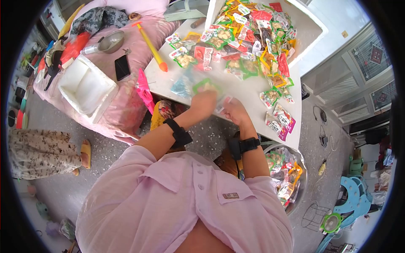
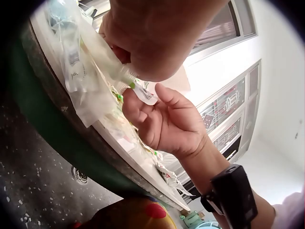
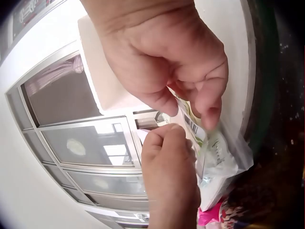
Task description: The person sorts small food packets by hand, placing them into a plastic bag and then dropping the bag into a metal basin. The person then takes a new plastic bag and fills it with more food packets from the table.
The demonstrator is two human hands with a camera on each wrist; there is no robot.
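Both hands work close together at the near edge of the white table [image 1: 164, 86]. The left hand [image 1: 204, 104] has its fingers curled on a green-edged snack packet [image 1: 206, 85], blurred in the head view. Beside it the right hand [image 1: 237, 111] pinches a pale packet end [image 2: 145, 93] between thumb and fingers. In the right wrist view, a clear plastic bag [image 3: 221, 155] with faint print hangs below the right hand's fingertips. A bluish clear wrapper [image 1: 181, 86] lies just left of the hands. Part of the packet is hidden behind the fingers.
A white foam box [image 1: 310, 31] spills many snack packets [image 1: 249, 33] onto the table. Several packets [image 1: 280, 120] lie at the right edge, above a metal basin [image 1: 300, 181] of more. Left stands a pink-covered bed with a phone [image 1: 122, 67] and an open foam box [image 1: 86, 86].
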